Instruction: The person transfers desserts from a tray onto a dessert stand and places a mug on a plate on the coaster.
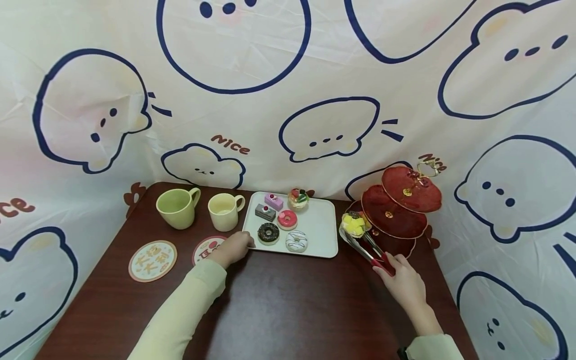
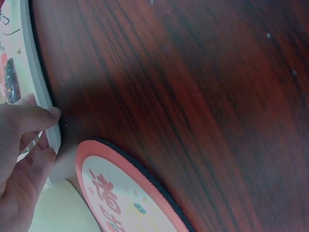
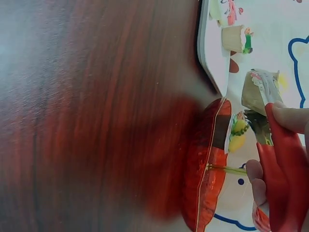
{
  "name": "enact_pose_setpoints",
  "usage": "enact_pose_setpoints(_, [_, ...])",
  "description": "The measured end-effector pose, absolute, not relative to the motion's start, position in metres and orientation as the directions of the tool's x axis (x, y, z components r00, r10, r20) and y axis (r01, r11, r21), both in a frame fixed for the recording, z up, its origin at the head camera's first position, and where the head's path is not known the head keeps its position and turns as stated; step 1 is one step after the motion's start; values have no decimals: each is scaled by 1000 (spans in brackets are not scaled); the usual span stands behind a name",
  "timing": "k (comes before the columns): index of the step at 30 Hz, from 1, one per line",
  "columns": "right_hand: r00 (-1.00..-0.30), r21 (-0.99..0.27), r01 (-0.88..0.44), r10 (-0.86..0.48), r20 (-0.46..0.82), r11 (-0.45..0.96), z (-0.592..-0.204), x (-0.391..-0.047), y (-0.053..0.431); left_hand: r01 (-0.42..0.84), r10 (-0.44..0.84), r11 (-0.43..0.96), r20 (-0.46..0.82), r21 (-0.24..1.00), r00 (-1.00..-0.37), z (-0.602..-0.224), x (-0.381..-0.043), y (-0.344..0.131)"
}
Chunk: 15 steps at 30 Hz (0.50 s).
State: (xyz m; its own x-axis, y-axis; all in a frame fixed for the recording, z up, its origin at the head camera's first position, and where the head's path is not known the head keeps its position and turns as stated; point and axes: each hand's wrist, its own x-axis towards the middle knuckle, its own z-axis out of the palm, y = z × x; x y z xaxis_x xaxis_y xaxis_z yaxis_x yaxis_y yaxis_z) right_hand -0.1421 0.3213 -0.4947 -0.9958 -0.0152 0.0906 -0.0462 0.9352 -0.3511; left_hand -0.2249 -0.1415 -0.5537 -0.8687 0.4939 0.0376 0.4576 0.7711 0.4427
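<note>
A red tiered stand (image 1: 400,210) is right of the tray (image 1: 319,225), whose near-left corner the left hand (image 1: 236,247) pinches (probably steadying it). Right of the tray, the right hand (image 1: 405,282) holds tongs (image 1: 359,248) gripping a yellow-topped cupcake (image 1: 354,225).

The tongs (image 3: 280,140) are shiny metal with smooth, plastic-looking grips (image 3: 289,188); the tray (image 1: 320,225) smooth; the stand (image 1: 378,200) near the glossy, wood-grain table (image 1: 292,305)'s far right corner glossy, translucent.

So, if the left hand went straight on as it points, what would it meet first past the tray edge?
Probably the dark doughnut on the tray whose edge the left hand grips; its exact height is unclear.
</note>
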Motion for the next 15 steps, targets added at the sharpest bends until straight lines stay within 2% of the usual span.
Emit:
enact_pose_setpoints(6, [-996,-336,-24,7,91,942,-495,-133,327,433,473,781,27,449,-881,-553,-225,-141])
enact_pose_setpoints(15, [-994,-331,-19,19,111,943,-495,-123,335,474,497,762,72,440,-865,-555,-223,-141])
